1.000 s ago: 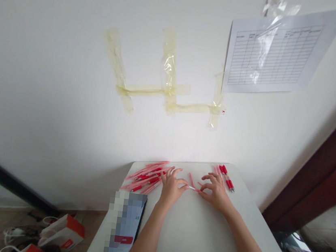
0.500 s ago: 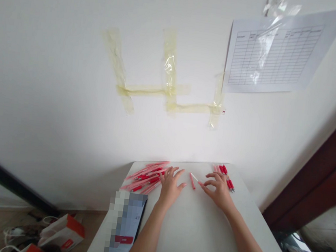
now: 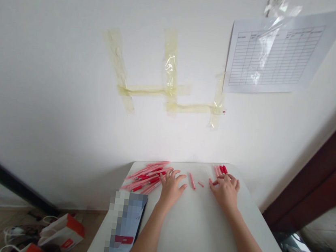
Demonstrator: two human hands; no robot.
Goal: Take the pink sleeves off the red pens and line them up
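My left hand (image 3: pixel 171 184) lies flat on the white table (image 3: pixel 192 227) with fingers spread, just right of a pile of red pens (image 3: pixel 146 175). My right hand (image 3: pixel 225 188) rests palm down over a small group of red pens (image 3: pixel 220 170) at the far right, its fingers curled onto them. Whether it grips one I cannot see. Between the hands lie a pink pen barrel (image 3: pixel 192 180) and a small red piece (image 3: pixel 201 184), both loose on the table.
A tablet (image 3: pixel 127 225) lies at the table's left front edge. The white wall carries yellowed tape strips (image 3: pixel 166 89) and a printed chart (image 3: pixel 275 53). Red-and-white boxes (image 3: pixel 63 233) sit on the floor at left. A dark wooden door frame (image 3: pixel 328 170) stands at right.
Both hands let go of the pink barrel they held together. My right hand moved right onto the small pen group. The left hand spread flat beside the pile.
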